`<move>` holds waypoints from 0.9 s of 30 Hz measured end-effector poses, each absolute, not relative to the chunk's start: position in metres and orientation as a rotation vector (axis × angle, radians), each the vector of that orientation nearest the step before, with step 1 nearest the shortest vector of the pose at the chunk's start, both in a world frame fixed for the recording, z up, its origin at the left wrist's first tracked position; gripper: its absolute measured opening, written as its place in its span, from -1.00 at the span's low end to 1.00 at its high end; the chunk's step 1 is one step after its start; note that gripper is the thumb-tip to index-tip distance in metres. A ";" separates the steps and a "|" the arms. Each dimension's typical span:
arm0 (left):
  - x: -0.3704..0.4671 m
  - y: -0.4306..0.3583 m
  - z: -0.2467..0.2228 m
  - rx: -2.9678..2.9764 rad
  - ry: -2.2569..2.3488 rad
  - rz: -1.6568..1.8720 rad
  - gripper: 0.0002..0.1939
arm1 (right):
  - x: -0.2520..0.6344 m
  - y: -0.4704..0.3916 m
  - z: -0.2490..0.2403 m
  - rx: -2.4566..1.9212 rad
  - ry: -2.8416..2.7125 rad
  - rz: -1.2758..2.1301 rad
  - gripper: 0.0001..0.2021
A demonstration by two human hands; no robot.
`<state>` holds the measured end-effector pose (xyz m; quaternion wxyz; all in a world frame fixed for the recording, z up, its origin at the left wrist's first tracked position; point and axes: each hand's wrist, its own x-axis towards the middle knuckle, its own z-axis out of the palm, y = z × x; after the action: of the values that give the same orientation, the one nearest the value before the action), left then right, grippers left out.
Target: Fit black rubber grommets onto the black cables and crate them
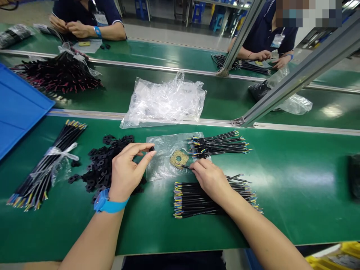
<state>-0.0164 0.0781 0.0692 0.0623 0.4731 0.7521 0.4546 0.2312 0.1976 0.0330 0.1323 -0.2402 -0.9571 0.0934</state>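
Between the thumb and forefinger of my left hand (128, 170) is a small black plastic piece (152, 149), raised above a clear plastic bag (157, 165). Beside that hand lies a pile of similar black pieces (98, 165). My right hand (209, 178) pinches a black cable (185, 166), whose tip points left over a tan, sponge-like pad (177, 159) with a round hole. Under my right forearm is a row of black cables (194, 200) with coloured wire ends. Another bunch of cables (222, 145), with black pieces near its left ends, lies beyond the hand.
A tied cable bundle (53, 161) and a blue bin (19, 105) are at left. Behind stand a bag of clear plastic (168, 99) and a metal frame post (281, 75). Two people (90, 22) work across the bench. A dark object (354, 176) sits far right.
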 end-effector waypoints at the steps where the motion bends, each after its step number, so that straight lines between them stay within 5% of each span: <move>1: -0.016 0.078 0.069 1.370 2.241 1.389 -0.76 | 0.232 0.197 0.033 -0.700 -2.795 0.230 -0.81; 8: -0.012 0.084 0.066 0.939 1.803 1.446 -0.60 | 0.236 0.198 0.034 -0.688 -2.781 0.121 -0.77; 18: 0.014 0.090 0.063 0.516 1.263 1.437 -0.58 | 0.236 0.183 0.071 -0.436 -2.356 0.558 -0.62; 27: 0.018 0.089 0.070 0.417 1.207 1.439 -0.57 | 0.236 0.180 0.064 -0.445 -2.423 0.273 -0.66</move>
<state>0.0179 0.0888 0.0695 0.5718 0.1778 0.5147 0.6137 0.2360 0.1803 0.0636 0.3256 -0.1696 -0.9243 0.1042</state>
